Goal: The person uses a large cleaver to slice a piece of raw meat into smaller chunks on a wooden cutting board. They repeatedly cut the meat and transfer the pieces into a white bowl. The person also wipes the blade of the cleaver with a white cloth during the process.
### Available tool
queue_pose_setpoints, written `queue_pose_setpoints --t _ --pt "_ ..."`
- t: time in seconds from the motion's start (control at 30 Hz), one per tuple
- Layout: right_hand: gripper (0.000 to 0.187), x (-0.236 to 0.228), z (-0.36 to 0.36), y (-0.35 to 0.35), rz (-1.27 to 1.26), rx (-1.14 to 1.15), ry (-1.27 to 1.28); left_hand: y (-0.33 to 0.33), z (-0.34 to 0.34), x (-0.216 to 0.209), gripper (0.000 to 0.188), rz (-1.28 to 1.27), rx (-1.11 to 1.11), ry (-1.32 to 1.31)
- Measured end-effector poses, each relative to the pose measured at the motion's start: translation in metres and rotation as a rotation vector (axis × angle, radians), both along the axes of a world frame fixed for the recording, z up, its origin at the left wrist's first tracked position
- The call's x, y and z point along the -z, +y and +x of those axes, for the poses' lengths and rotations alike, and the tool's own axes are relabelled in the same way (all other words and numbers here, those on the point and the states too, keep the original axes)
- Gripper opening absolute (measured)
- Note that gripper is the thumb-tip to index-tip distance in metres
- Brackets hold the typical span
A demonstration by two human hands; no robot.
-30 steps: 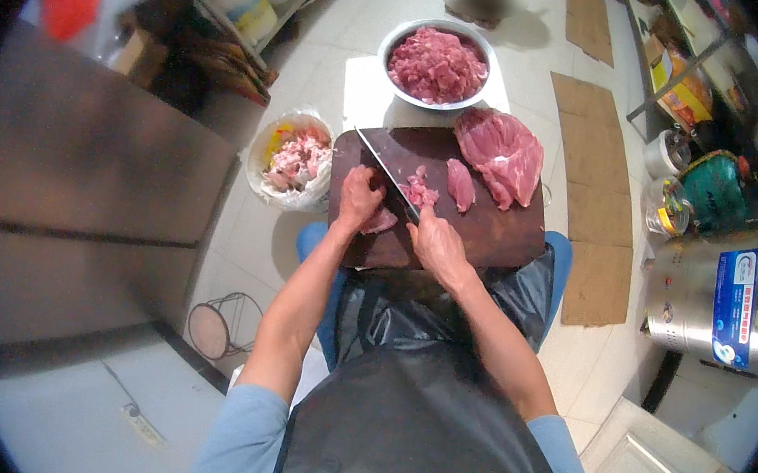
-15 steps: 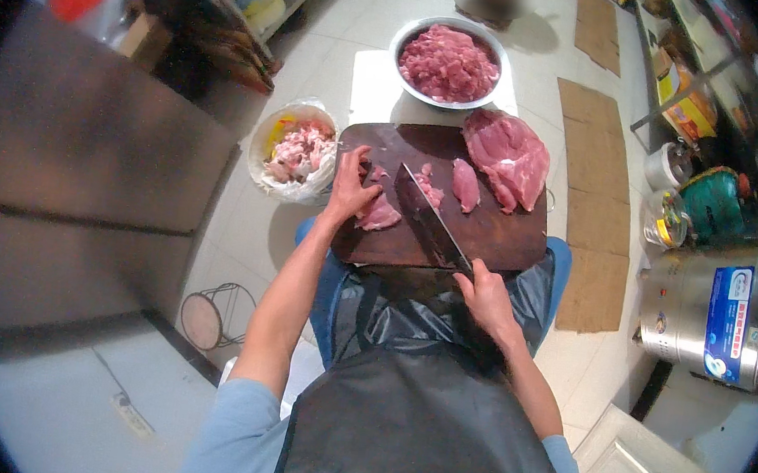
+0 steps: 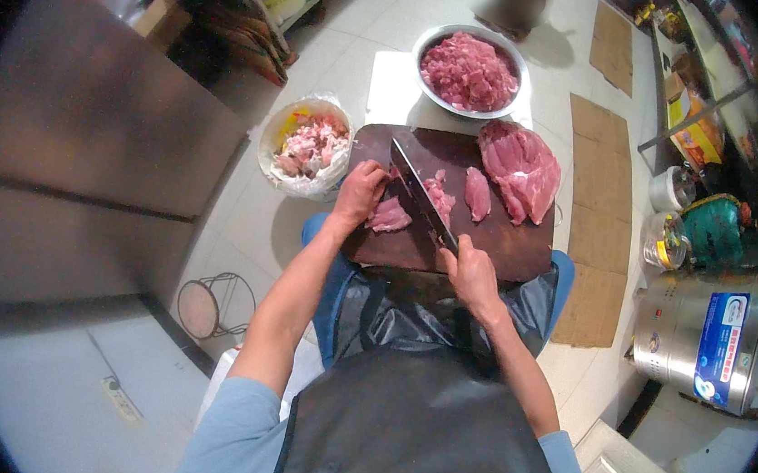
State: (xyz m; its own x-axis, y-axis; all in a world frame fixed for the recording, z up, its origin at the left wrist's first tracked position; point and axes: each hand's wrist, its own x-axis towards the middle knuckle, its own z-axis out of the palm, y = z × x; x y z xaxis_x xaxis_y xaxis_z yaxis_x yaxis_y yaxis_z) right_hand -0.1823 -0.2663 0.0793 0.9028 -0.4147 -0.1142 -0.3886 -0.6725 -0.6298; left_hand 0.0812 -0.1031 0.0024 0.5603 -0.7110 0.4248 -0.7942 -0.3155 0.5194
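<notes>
Head view: At 5 o'clock on the cutting board point(image 3: 515, 250), the right hand point(image 3: 474, 273) clasps a knife point(image 3: 418, 189); at 9, the left hand point(image 3: 361, 191), pinch unclear, curls beside a meat slice point(image 3: 389, 216).

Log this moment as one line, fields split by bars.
left hand curled beside meat slice | right hand gripping knife | board holds bits, strip, large chunk | bowl heaped with meat | bucket holds scraps

Left grip point(image 3: 362, 189) curled again, knife point(image 3: 418, 188) shifted forward-left
</notes>
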Motion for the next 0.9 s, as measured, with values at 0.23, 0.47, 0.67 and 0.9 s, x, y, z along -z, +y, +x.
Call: queue_pose_setpoints --t 0.23,0.47,0.67,0.9 --pt "0.034 0.008 0.001 0.001 -0.011 -0.006 -0.027 -0.002 0.001 -0.003 0.012 0.039 0.024 -0.016" --pt "0.033 -0.002 0.002 0.004 -0.033 -0.034 -0.047 -0.001 -0.002 -0.009 0.018 0.064 0.016 0.011" --pt "0.032 -0.001 0.002 0.005 -0.055 -0.040 -0.009 -0.005 0.003 -0.010 0.014 0.047 0.084 -0.094" --pt "0.032 -0.015 -0.010 0.009 -0.055 -0.073 0.027 -0.005 0.004 -0.005 0.015 0.020 0.086 -0.042"
